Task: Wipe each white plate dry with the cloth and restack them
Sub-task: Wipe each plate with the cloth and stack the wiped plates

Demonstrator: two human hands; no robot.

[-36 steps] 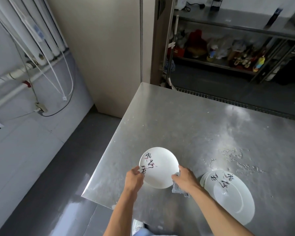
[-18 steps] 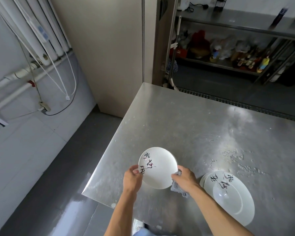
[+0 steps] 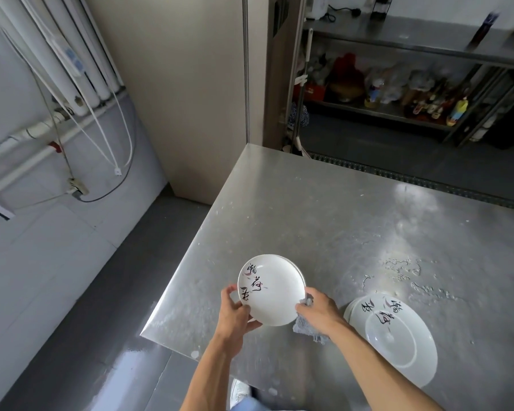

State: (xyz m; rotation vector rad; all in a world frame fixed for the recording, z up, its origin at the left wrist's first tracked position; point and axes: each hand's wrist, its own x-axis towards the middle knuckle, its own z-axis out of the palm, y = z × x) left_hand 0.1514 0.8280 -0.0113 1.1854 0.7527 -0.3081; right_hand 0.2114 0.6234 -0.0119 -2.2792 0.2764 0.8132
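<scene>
Fingers (image 3: 229,293) of the left hand (image 3: 235,315) curl round the near-left rim of a white plate (image 3: 272,289), thumb on its painted face, while the right hand (image 3: 319,310) pinches the opposite rim through a grey cloth (image 3: 307,329) bunched under its palm. Beneath both hands lies the steel table (image 3: 324,218), with water spots beyond the right fingers. On it, just right of the right wrist and apart from both hands, rests the stack of plates (image 3: 398,345). The white plate is off the table, tilted up between the two grips with its lettering toward the camera. The grey cloth hangs below the right fingers, touching the rim; how much of the plate's back it covers cannot be seen. The step appears to be drying the edge and underside. To do it well, the left fingers would turn the plate in short steps as the right runs the cloth round. The grip should be firm, since a wet glazed rim can slip.
</scene>
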